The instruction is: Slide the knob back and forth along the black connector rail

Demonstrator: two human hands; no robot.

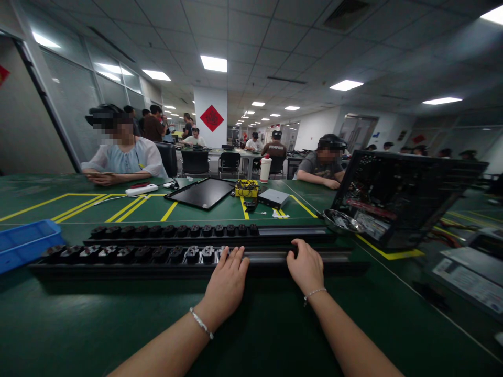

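Observation:
Two long black rails lie side by side across the green table, each carrying a row of black round-faced modules that look like power sockets. My left hand [228, 280] rests on the near rail [126, 270], its fingers stretched over the right end of the module row [159, 254]. To its right, my right hand [307, 267] is over the bare channel of the same rail, thumb and forefinger apart; its other fingers are partly hidden. Nothing shows in either hand. Beyond them is the far rail [291, 230], with modules along its left and middle and a bare right end.
A blue tray [29, 241] stands left. An open computer case [408, 193] and a metal bowl [341, 221] are at right. Behind the rails lie a black panel [202, 192], a yellow basket of cables [247, 188] and a grey box [274, 198]. Two people sit opposite.

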